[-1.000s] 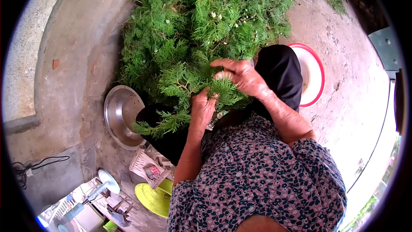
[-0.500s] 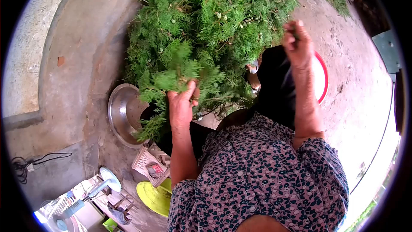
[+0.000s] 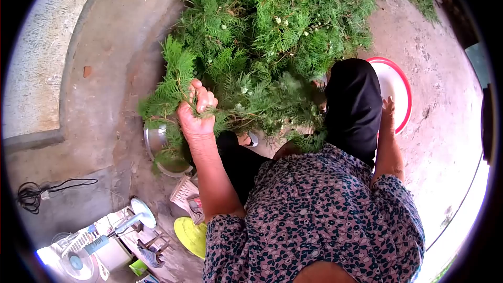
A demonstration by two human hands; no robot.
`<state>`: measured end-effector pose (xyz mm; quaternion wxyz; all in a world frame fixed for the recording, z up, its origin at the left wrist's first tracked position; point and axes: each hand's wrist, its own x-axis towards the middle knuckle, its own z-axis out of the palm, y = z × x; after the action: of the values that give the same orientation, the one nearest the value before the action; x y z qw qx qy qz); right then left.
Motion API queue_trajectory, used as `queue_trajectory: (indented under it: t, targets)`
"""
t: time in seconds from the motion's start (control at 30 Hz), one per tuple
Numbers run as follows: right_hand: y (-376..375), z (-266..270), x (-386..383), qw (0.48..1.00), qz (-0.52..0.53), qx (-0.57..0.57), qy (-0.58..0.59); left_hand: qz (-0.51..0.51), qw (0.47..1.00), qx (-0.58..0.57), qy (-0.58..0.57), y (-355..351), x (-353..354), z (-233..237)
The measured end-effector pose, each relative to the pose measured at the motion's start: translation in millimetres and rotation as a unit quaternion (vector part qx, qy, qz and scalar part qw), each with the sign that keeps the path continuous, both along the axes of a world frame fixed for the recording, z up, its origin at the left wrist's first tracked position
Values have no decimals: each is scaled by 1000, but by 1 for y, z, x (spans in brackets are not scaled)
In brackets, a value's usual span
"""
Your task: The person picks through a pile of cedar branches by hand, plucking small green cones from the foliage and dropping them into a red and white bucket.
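Observation:
My left hand [image 3: 196,112] is closed around the stem of a leafy green conifer branch [image 3: 178,68], which spreads up and to the left over the metal basin [image 3: 152,136]. A large heap of similar conifer branches [image 3: 293,15] lies in front of me, reaching to my lap. My right hand [image 3: 387,109] is down beside my knee, at the near edge of a white basin with a red rim [image 3: 406,86]. Its few visible fingertips look stretched out and apart, with nothing seen in them; my leg hides part of the hand.
Black trousers [image 3: 356,105] cover my knee between heap and basin. A pale wooden chair [image 3: 186,194] and a yellow-green round piece [image 3: 191,236] stand at lower left, near a fan [image 3: 141,214]. A black cable [image 3: 31,196] lies on the concrete floor.
My left hand moved left and slightly up with the branch, now over the metal basin. My right hand dropped from raised, fingers pinched, to the red-rimmed basin, its fingers now loosened. The view shifted slightly.

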<state>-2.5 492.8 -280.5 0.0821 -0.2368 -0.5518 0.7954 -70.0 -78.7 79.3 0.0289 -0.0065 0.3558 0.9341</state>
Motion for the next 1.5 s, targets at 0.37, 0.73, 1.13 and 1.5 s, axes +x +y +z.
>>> queue_trajectory:
  t: [0.37, 0.73, 1.13, 1.5]
  targets:
    - [-114, 248, -80, 967, -125, 214, 54, 108, 990, 2, -88, 13, -9, 1]
    - [-328, 320, -73, 820, 423, 308, 231, 149, 974, -67, -155, 30, -3, -7]
    - [-333, 336, -75, 925, 350, 58, 140, 179, 735, -641, -131, 61, 0, -26]
    - [-338, 348, -66, 923, 367, -70, 97, 244, 780, -576, 4, 84, 48, -69]
